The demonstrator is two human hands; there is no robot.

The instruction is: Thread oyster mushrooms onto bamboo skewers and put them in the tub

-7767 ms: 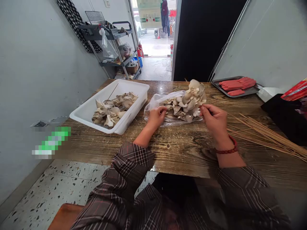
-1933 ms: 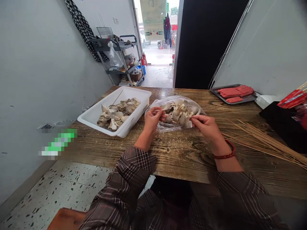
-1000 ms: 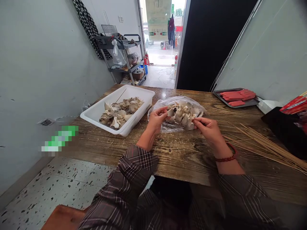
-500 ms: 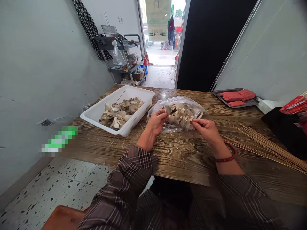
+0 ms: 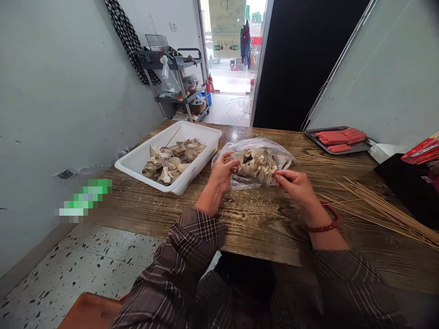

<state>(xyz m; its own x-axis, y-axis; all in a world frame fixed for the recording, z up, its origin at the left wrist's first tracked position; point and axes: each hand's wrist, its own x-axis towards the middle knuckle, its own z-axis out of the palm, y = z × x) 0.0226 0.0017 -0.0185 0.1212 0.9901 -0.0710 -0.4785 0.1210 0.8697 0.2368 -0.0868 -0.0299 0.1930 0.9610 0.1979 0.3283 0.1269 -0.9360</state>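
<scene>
Greyish-white oyster mushrooms (image 5: 258,163) lie heaped on a clear plastic bag (image 5: 245,185) on the wooden table. At the heap's left side, my left hand (image 5: 223,172) is closed, with a mushroom cap between thumb and fingers. My right hand (image 5: 294,183), with a red beaded bracelet at the wrist, pinches at the heap's right edge. What lies between its fingertips is too small and covered to make out. Left of the bag, a white plastic tub (image 5: 192,179) holds more mushrooms (image 5: 168,164), and a thin skewer (image 5: 172,138) sticks up from them.
Bamboo skewers (image 5: 384,208) lie loose at the right of the table (image 5: 206,233). A dark tray (image 5: 360,147) with pink-red sticks (image 5: 339,136) stands at the back right, near a black box (image 5: 404,183) of red packets. A grey cart (image 5: 178,64) stands beyond the table.
The mushroom cap in my left hand has tilted, and the fingers have shifted a little around it. My right hand stays almost where it was. The tub has not moved.
</scene>
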